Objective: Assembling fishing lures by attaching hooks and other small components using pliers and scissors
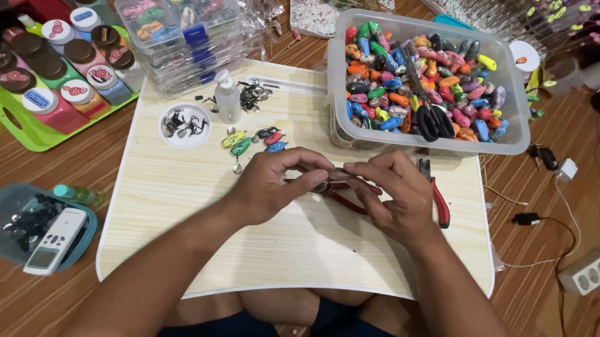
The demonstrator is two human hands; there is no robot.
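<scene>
Nearest the camera, both forearms reached forward over a light wood-grain lap table (177, 250). The left hand (273, 187) was closed, thumb and fingertips pinched on a small metal piece (335, 178) at the table's middle. The right hand (395, 192) met it from the opposite side, fingers curled and pinched on the same piece; what kind of piece it was could not be told. Red-handled pliers (339, 195) lay directly beneath the two hands, largely hidden by them. A second pair of red-handled pliers (437, 196) lay on the table just beside the right hand.

Further out, a short row of small painted lures (254, 142) in yellow, green, red and blue lay on the table beyond the left hand. A round white dish (184, 125) holding small dark metal fittings sat beside them, and a small white bottle (227, 98) stood just past it, near a heap of metal hooks or rings (253, 94).

At the far right edge of the table stood a clear plastic tub (507, 129) filled with multicoloured lure bodies, with black-handled scissors (429, 113) lying on top. At the far left, a stack of clear compartment boxes (185, 35) stood next to a green tray (22, 125) of capped paint jars.
</scene>
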